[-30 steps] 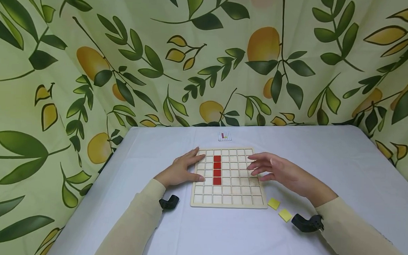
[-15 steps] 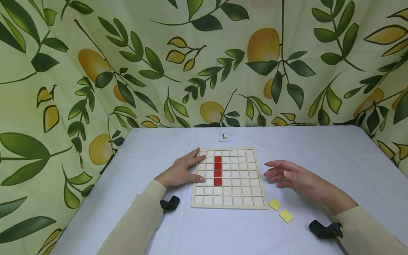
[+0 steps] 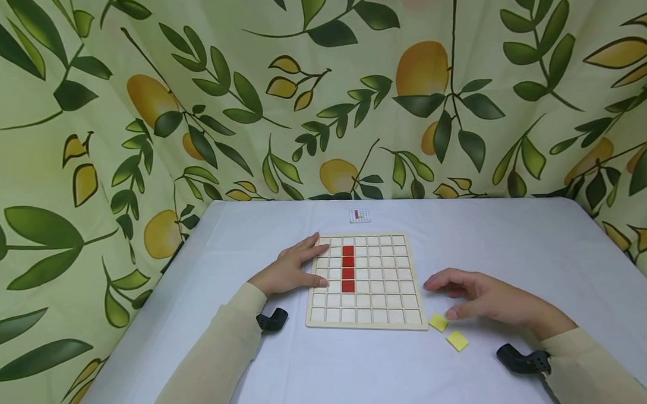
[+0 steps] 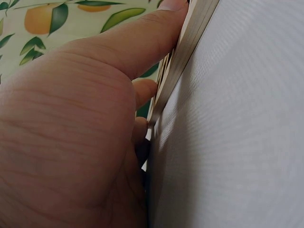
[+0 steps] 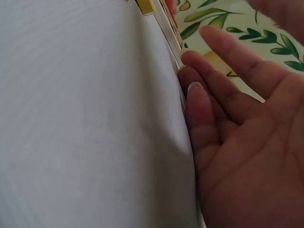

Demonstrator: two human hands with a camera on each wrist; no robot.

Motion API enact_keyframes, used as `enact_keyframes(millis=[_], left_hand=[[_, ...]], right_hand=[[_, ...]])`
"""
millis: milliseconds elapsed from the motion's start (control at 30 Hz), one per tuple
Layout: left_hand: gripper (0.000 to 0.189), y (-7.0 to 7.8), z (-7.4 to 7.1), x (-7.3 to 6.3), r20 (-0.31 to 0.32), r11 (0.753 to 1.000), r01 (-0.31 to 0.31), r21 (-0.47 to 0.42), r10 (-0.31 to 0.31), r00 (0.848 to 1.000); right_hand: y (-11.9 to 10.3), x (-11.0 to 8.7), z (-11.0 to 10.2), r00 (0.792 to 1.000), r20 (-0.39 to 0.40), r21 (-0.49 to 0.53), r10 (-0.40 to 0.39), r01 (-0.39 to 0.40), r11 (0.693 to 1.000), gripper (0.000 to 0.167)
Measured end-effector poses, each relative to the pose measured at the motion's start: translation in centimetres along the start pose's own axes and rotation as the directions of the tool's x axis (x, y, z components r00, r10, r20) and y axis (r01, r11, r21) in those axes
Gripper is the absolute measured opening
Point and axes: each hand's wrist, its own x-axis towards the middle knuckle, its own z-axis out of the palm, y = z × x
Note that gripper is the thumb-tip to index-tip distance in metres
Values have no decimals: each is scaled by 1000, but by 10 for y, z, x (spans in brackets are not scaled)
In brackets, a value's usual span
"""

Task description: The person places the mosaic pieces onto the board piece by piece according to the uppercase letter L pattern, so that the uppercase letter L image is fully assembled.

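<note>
A pale wooden grid board lies on the cloth with several red square tiles in one column. My left hand rests on its left edge, fingers straight and spread; the left wrist view shows the thumb along the board's side. To the right of the board lie two yellow square tiles, one near its corner and one closer to me. My right hand is low beside them with fingers loosely bent and nothing in its grasp. Its thumb tip is right by the tile at the corner.
A small printed grid card with coloured squares lies beyond the board. White cloth covers the table, and a leaf-and-fruit patterned curtain hangs behind it. Each wrist carries a black camera mount, the right one close over the cloth.
My right hand has moved right, off the board's right edge, then down towards the yellow tiles. My left hand stays on the board; the tiles have not moved.
</note>
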Motion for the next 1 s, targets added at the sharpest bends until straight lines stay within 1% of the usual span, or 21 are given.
enact_keyframes(millis=[167,267,467,667,733,833,1000], left_hand=[[98,1,-1,0,6,1000,-17,2,17,1000],[98,1,-2,-1,10,999,-32,9,32,999],[98,0,-2,-1,11,999,-41,8,41,999],[98,-1,-1,0,13,999,-39,17,38,999],[99,-1,-1,0,14,999,-39,21,39,999],[99,-2,-1,1,15,999,-39,25,38,999],[98,-2,-1,0,12,999,-33,23,33,999]], right_hand=[[-1,0,5,1000,7,-113,30,-30,993,38],[-4,1,8,998,12,-150,54,-52,987,33],[-8,3,10,998,18,-222,65,-60,973,24],[-8,3,11,998,23,-237,66,-59,970,22],[-7,3,11,997,11,-236,71,-67,969,20],[-7,3,11,998,-16,-238,56,-58,970,20],[-7,3,10,999,-47,-181,16,-24,983,16]])
